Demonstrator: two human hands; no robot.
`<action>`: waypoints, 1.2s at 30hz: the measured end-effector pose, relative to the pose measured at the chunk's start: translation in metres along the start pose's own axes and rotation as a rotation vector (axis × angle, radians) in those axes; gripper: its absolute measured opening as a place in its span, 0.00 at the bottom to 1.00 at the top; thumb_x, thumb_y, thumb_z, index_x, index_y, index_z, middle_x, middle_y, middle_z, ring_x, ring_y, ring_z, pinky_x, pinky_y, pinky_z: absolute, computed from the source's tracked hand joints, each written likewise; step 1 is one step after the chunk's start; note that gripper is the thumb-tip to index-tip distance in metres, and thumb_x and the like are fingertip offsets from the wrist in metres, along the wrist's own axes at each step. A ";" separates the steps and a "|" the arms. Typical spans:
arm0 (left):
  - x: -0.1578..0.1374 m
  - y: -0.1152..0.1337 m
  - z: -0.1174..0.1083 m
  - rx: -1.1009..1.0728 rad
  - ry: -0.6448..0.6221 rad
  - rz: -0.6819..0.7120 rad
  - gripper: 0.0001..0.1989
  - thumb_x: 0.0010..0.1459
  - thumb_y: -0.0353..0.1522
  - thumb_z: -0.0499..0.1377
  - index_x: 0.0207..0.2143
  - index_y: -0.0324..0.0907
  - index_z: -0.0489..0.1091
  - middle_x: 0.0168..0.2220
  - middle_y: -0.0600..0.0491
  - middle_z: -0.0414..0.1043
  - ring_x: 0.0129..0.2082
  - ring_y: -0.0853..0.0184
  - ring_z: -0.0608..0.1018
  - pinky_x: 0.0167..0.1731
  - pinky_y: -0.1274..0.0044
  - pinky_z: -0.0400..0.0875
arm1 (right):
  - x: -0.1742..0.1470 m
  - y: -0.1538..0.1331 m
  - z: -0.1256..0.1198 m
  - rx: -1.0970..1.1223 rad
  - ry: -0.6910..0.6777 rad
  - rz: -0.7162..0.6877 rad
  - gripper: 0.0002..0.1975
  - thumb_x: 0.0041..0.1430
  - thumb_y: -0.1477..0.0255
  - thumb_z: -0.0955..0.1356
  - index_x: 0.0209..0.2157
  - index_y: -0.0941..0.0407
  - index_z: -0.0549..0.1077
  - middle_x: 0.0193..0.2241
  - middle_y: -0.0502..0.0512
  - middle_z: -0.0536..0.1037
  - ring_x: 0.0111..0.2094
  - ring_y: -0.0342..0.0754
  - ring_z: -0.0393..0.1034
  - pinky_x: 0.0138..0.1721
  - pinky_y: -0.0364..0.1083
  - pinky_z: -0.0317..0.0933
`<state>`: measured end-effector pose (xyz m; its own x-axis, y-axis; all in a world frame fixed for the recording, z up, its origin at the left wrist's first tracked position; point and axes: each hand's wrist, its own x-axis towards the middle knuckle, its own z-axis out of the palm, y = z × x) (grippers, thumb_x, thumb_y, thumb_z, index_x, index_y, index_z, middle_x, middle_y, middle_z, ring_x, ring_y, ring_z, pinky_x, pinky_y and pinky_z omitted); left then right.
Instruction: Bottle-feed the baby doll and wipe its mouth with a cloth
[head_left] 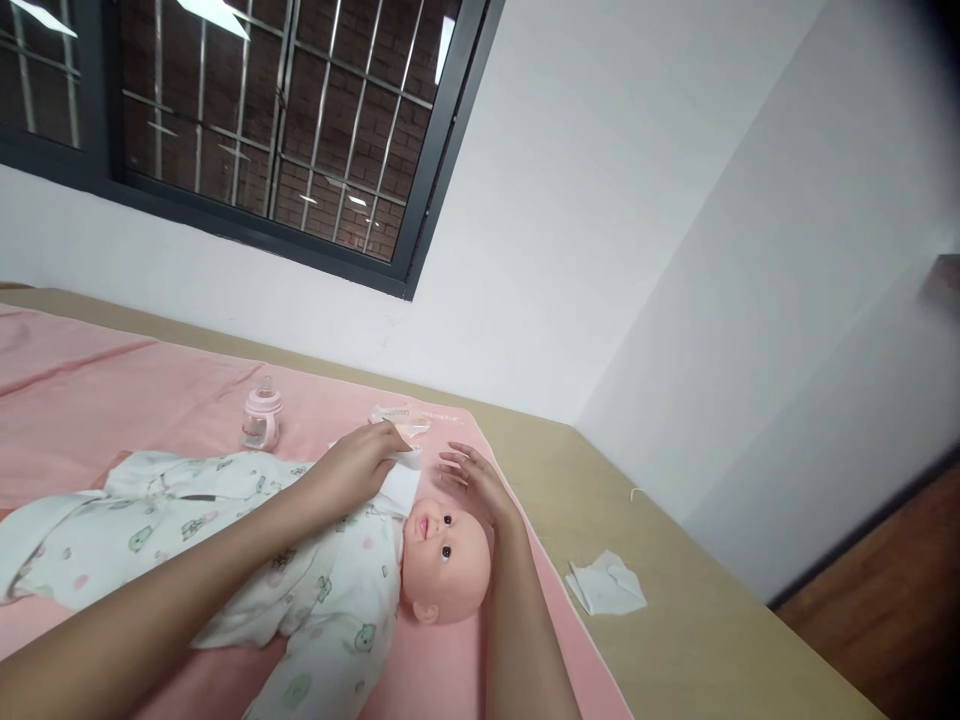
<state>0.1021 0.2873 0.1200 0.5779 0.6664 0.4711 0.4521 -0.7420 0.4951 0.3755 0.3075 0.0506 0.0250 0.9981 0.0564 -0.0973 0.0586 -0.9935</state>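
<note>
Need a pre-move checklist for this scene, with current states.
1. Left hand on the white cloth by the doll's neck: ok.
2. Firmness of that grip: cannot tell.
3. Right hand beyond the doll's head, free of objects: ok, none visible.
4. Doll's face uncovered: ok.
5. Bottle upright: ok.
6. Loose tissue on the pink mat: not ok, lies on the tabletop.
</note>
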 end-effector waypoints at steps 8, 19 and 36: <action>-0.001 -0.011 -0.014 0.009 0.132 -0.040 0.25 0.57 0.28 0.51 0.57 0.43 0.68 0.50 0.50 0.68 0.44 0.64 0.74 0.44 0.75 0.69 | -0.039 -0.098 0.070 -0.396 -0.073 -0.250 0.17 0.55 0.62 0.69 0.45 0.54 0.73 0.45 0.56 0.76 0.44 0.49 0.73 0.49 0.49 0.64; -0.006 0.004 -0.007 0.101 0.086 0.082 0.21 0.59 0.27 0.51 0.54 0.44 0.68 0.50 0.47 0.66 0.50 0.59 0.70 0.50 0.69 0.66 | -0.052 -0.096 0.134 -0.719 0.243 -0.278 0.10 0.57 0.67 0.67 0.42 0.52 0.71 0.31 0.50 0.77 0.32 0.47 0.72 0.36 0.47 0.63; -0.006 -0.002 -0.022 0.184 0.134 0.040 0.17 0.62 0.36 0.55 0.52 0.44 0.71 0.50 0.49 0.68 0.49 0.59 0.71 0.46 0.70 0.68 | -0.044 -0.091 0.123 -0.987 0.112 -0.596 0.17 0.52 0.87 0.57 0.29 0.55 0.71 0.40 0.53 0.74 0.40 0.45 0.69 0.40 0.45 0.63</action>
<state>0.0830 0.2868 0.1321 0.5079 0.6307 0.5868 0.5542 -0.7607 0.3379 0.2609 0.2606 0.1510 -0.1016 0.8071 0.5816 0.7775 0.4292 -0.4597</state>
